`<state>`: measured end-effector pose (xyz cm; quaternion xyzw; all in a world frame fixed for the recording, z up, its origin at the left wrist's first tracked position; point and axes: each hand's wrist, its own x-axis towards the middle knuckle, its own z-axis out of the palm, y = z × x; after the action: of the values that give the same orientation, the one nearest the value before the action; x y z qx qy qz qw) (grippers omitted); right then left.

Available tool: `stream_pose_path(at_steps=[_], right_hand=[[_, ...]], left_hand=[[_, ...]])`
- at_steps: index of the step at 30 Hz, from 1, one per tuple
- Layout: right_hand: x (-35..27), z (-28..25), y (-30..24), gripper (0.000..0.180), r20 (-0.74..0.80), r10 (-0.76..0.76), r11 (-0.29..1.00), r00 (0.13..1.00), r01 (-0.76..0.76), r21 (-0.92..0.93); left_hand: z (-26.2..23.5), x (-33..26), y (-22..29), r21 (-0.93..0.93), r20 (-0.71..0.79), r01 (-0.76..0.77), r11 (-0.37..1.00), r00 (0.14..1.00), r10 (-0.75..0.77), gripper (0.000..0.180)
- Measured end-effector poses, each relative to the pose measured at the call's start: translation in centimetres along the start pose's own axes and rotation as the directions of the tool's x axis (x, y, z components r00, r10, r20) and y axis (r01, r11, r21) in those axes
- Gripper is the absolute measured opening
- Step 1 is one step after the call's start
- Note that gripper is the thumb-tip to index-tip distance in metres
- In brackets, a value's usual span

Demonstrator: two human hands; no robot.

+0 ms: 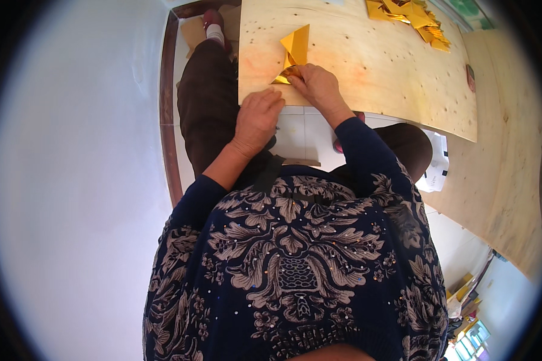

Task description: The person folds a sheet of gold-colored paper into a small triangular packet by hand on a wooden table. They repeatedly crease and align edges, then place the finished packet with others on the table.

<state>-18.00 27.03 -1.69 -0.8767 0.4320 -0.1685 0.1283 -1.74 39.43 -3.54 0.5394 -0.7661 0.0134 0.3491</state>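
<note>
A piece of shiny gold folding paper, creased into pointed flaps, lies near the left front corner of the wooden table. My right hand is closed on its near end, thumb and fingers pinching a folded flap against the tabletop. Just left of that end, my left hand rests at the table's front edge, apart from the paper. Its fingers are loosely bent and lie over the edge, with nothing seen in them; its thumb is hidden.
A pile of folded gold paper pieces lies at the far right of the wooden table. A small dark red object sits by the right edge. Below it is a white bag. A white wall stands to my left.
</note>
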Motion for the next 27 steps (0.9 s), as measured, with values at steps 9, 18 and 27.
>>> stream_pose_path(at_steps=[9, 18, 27], right_hand=[[0.8, -0.4, -0.6, 0.027, 0.086, 0.060, 0.995, 0.994, -0.052, -0.087], [1.1, -0.6, -0.7, 0.029, 0.155, 0.096, 0.992, 0.983, -0.083, -0.092], [0.9, -0.8, -0.5, 0.030, 0.167, 0.154, 0.987, 0.974, -0.145, -0.061]], left_hand=[[1.2, 0.1, 1.3, 0.061, 0.087, 0.018, 0.998, 0.996, -0.024, 0.046], [1.4, 0.2, 1.5, 0.112, 0.164, 0.083, 0.990, 0.981, -0.101, 0.055], [0.4, 2.5, 2.1, 0.221, 0.217, 0.097, 0.970, 0.965, -0.146, 0.049]])
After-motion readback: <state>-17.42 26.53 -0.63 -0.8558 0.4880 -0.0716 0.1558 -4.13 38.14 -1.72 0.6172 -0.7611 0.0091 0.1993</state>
